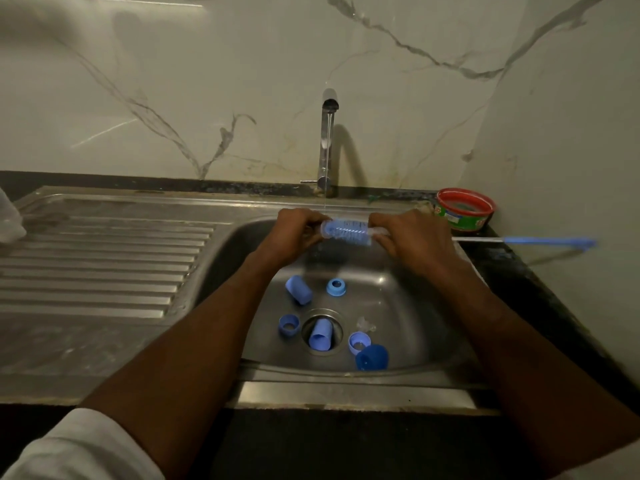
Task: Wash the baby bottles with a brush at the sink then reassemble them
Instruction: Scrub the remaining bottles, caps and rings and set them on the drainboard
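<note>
A clear baby bottle [346, 226] lies sideways over the sink, under a thin stream from the tap [327, 140]. My left hand [294, 233] grips its left end. A blue brush [349, 233] fills the bottle's inside; its wire handle [519, 240] sticks out far to the right. My right hand [412, 237] is closed at the bottle's right end, where the brush enters. In the sink basin [408, 306] lie blue caps [298, 289] [320, 335] [372, 356], blue collar rings [336, 287] [288, 323] [359, 341] and a clear teat [366, 323].
A ribbed steel drainboard [97, 258] lies to the left, with a clear plastic object [8, 220] at its far left edge. A red and green tub [465, 209] stands at the back right corner. A marble wall rises behind and to the right.
</note>
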The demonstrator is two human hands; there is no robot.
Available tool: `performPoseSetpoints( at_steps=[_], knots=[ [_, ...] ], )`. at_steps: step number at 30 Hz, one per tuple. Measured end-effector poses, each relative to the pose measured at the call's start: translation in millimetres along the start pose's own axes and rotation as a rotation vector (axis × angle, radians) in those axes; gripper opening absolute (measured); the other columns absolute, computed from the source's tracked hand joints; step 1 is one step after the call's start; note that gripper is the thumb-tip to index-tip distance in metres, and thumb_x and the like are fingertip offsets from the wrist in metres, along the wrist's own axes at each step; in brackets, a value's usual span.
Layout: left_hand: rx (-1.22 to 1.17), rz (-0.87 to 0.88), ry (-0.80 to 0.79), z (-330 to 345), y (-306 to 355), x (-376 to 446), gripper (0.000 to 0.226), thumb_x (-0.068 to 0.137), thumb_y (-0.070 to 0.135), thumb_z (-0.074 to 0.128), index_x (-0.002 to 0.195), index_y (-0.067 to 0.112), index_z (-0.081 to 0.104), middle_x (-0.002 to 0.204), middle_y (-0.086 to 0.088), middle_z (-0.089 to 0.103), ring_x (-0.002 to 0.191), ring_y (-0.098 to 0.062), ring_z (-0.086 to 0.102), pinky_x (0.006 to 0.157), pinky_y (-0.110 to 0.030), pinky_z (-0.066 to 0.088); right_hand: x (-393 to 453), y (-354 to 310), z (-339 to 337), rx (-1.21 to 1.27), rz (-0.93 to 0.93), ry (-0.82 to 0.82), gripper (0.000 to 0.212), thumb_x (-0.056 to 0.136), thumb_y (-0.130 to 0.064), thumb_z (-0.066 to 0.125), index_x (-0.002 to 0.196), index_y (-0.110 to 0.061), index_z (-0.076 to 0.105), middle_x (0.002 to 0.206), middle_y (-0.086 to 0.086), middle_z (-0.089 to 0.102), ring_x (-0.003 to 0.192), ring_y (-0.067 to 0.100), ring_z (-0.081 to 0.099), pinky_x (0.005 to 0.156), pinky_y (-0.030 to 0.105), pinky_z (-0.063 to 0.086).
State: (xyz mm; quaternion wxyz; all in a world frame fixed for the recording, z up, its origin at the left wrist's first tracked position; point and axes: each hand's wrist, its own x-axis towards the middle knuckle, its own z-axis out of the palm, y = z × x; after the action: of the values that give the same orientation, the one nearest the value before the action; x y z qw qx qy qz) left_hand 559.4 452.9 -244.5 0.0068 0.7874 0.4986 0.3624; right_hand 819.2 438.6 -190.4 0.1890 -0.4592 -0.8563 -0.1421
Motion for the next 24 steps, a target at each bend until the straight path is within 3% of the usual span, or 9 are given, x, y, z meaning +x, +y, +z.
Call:
performPoseSetpoints(
  at_steps=[4,7,9,12,14,15,17,20,24],
  knots=[
    [0.076,0.048,-0.085,1,-2,-1,0.032,0.091,0.022,0.075,0.119,0.010,0.070,0.114,-0.007,0.074,0.102,-0.014,0.068,0.084,-0.006,0.040,11,-8,-1,-0.260,-0.053,-0.101,0.017,0.095,-0.036,0.065,0.111,-0.037,0.060,0.097,0.000,0.067,0.088,0.024,0.065,0.072,0.037,0.052],
    [0.139,0.073,-0.096,-3,-5,-4,0.026,0.091,0.020,0.074,0.115,0.009,0.071,0.109,-0.010,0.074,0.099,-0.019,0.070,0.086,-0.016,0.044,10,-17,9,-0.245,-0.054,-0.071,0.018,0.096,-0.041,0.063,0.113,-0.037,0.064,0.095,0.000,0.069,0.086,0.023,0.066,0.072,0.036,0.052],
    [0.104,0.073,0.020,-8,-6,-3,0.024,0.091,0.018,0.074,0.114,0.009,0.072,0.107,-0.009,0.075,0.098,-0.018,0.070,0.088,-0.021,0.045,8,-22,9,0.035,0.116,-0.056,0.017,0.094,-0.045,0.064,0.104,-0.033,0.069,0.084,-0.007,0.069,0.078,0.017,0.065,0.071,0.035,0.053],
    [0.185,0.155,0.086,-8,1,1,0.024,0.091,0.016,0.074,0.114,0.010,0.072,0.107,-0.009,0.074,0.098,-0.019,0.068,0.089,-0.024,0.043,23,-24,-5,0.723,0.676,-0.454,0.024,0.090,-0.038,0.073,0.102,-0.018,0.067,0.079,-0.002,0.069,0.057,0.012,0.056,0.051,0.027,0.048],
    [0.232,0.177,0.039,-3,4,2,0.027,0.091,0.017,0.073,0.117,0.011,0.071,0.112,-0.011,0.073,0.102,-0.023,0.067,0.091,-0.026,0.041,26,-20,-10,0.857,0.851,-0.619,0.035,0.088,-0.038,0.075,0.109,-0.013,0.064,0.086,0.004,0.069,0.054,0.010,0.049,0.045,0.022,0.040],
    [0.237,0.171,0.029,-1,4,3,0.027,0.091,0.018,0.073,0.118,0.011,0.070,0.112,-0.011,0.073,0.102,-0.023,0.067,0.091,-0.026,0.040,26,-17,-8,0.823,0.814,-0.609,0.036,0.089,-0.038,0.074,0.112,-0.012,0.064,0.087,0.004,0.071,0.055,0.011,0.051,0.046,0.022,0.040],
    [0.202,0.137,0.018,4,2,6,0.026,0.093,0.021,0.072,0.117,0.012,0.070,0.111,-0.009,0.073,0.101,-0.021,0.068,0.090,-0.024,0.043,24,-10,0,0.586,0.554,-0.413,0.039,0.092,-0.044,0.070,0.117,-0.016,0.066,0.088,0.000,0.075,0.063,0.012,0.064,0.055,0.024,0.048],
    [0.185,0.026,-0.049,11,-1,9,0.028,0.096,0.026,0.067,0.121,0.014,0.067,0.116,-0.008,0.072,0.104,-0.021,0.068,0.092,-0.027,0.049,15,-2,7,0.123,0.074,-0.182,0.062,0.083,-0.061,0.070,0.134,-0.032,0.051,0.126,-0.002,0.062,0.102,0.020,0.063,0.084,0.036,0.052],
    [0.166,0.050,-0.112,11,-7,7,0.032,0.097,0.024,0.066,0.127,0.013,0.065,0.125,-0.008,0.069,0.113,-0.020,0.065,0.095,-0.025,0.046,14,-5,7,-0.245,-0.071,-0.083,0.037,0.096,-0.053,0.055,0.128,-0.035,0.053,0.119,-0.001,0.066,0.100,0.024,0.065,0.068,0.033,0.045]
  ],
)
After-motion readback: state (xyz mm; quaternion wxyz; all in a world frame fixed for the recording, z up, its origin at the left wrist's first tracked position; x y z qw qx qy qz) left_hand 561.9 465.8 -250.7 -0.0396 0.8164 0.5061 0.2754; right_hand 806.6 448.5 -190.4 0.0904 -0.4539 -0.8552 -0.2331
